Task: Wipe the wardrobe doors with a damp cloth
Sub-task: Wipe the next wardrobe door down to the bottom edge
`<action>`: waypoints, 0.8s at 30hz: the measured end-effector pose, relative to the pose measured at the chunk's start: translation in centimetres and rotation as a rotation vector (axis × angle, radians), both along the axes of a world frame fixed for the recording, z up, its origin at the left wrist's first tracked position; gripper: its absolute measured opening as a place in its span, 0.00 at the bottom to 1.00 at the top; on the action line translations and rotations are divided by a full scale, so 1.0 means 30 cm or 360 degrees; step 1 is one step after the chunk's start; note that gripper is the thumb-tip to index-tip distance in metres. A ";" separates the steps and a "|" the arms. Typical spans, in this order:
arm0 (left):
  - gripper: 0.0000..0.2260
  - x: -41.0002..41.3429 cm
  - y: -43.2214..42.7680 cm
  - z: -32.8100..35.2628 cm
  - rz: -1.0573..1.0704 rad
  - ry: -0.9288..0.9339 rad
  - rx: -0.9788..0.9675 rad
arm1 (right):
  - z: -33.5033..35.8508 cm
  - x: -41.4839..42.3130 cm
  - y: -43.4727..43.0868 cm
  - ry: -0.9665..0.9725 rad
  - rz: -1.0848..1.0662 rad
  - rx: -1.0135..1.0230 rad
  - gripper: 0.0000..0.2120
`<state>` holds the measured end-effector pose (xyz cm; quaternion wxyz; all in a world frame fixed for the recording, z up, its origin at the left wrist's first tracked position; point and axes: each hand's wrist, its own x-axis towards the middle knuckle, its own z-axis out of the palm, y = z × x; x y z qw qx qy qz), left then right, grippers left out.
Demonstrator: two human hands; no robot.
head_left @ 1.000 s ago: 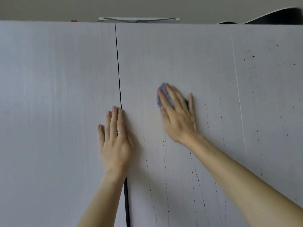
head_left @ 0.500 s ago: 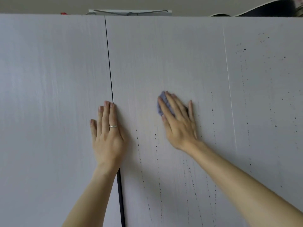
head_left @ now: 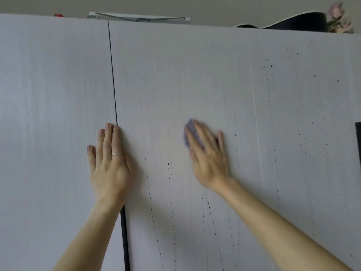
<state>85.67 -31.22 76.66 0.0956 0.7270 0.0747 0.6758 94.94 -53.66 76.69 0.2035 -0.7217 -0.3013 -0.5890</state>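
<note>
**Cloth pinned flat on the middle door**

Just right of centre, the right hand [head_left: 210,159], blurred, presses a small purple-grey cloth [head_left: 188,133] against the pale grey wood-grain wardrobe door [head_left: 175,75] with its fingers straight and slightly spread. The cloth's visible strip runs upward, leaning left, along the fingers. Centre left, the left hand [head_left: 109,165] lies flat with its fingers together beside the dark door gap [head_left: 113,75].

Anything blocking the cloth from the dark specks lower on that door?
Nothing visible. The right hand presses the cloth flat on the middle door; the specks run below and right of it on bare panel. The left hand rests flat at the gap, left of that path.
</note>
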 end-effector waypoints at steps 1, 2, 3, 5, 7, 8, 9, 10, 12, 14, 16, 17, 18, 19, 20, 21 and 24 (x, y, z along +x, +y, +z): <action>0.27 0.000 -0.004 0.002 -0.0005 0.0000 0.0000 | -0.054 -0.004 -0.017 -0.0039 0.0010 -0.0169 0.25; 0.26 -0.001 -0.006 0.002 -0.0004 0.0002 0.0001 | -0.067 0.003 -0.044 -0.0071 0.0034 -0.0314 0.25; 0.26 -0.003 -0.005 0.000 0.0001 0.0007 0.0004 | -0.042 0.015 -0.073 -0.0079 0.0064 -0.0406 0.25; 0.26 -0.002 -0.009 -0.002 -0.0001 0.0014 0.0011 | 0.060 0.044 -0.120 -0.0053 0.0028 -0.0366 0.25; 0.25 -0.004 -0.011 -0.003 -0.0001 0.0008 0.0016 | 0.179 0.062 -0.151 0.0027 -0.0035 -0.0064 0.24; 0.25 -0.004 -0.011 -0.005 -0.0001 0.0006 0.0013 | 0.227 0.071 -0.161 0.0097 -0.0060 0.0105 0.24; 0.25 -0.004 -0.013 -0.005 0.0000 0.0008 0.0010 | 0.260 0.078 -0.164 0.0163 -0.0084 0.0241 0.24; 0.25 -0.004 -0.013 -0.005 -0.0002 0.0003 0.0007 | 0.278 0.080 -0.158 0.0199 -0.0106 0.0335 0.25; 0.25 -0.002 -0.009 -0.001 0.0011 -0.0023 0.0021 | 0.263 0.076 -0.135 0.0212 -0.0088 0.0439 0.25; 0.25 0.000 -0.004 -0.002 0.0022 -0.0032 0.0027 | 0.180 0.066 -0.123 0.0207 -0.0056 0.0479 0.25; 0.25 0.001 -0.004 -0.002 0.0019 -0.0023 0.0031 | 0.047 0.056 -0.130 0.0208 -0.0071 0.0443 0.25; 0.25 0.001 -0.006 -0.003 0.0011 -0.0015 0.0029 | -0.015 0.052 -0.140 0.0222 -0.0072 0.0401 0.25; 0.25 0.002 -0.006 -0.006 0.0006 -0.0014 0.0024 | -0.058 0.052 -0.152 0.0235 -0.0060 0.0353 0.25; 0.26 0.004 -0.007 -0.004 0.0001 -0.0022 0.0020 | -0.072 0.056 -0.167 0.0245 -0.0046 0.0301 0.25; 0.26 0.003 -0.007 -0.005 0.0001 -0.0024 0.0015 | -0.057 0.060 -0.181 0.0259 -0.0028 0.0260 0.25; 0.25 0.005 -0.008 -0.001 -0.0001 -0.0028 0.0015 | -0.015 0.066 -0.196 0.0266 -0.0022 0.0243 0.25; 0.25 0.009 -0.005 -0.003 -0.0010 -0.0022 0.0011 | 0.152 0.083 -0.223 0.0308 -0.0060 0.0340 0.25</action>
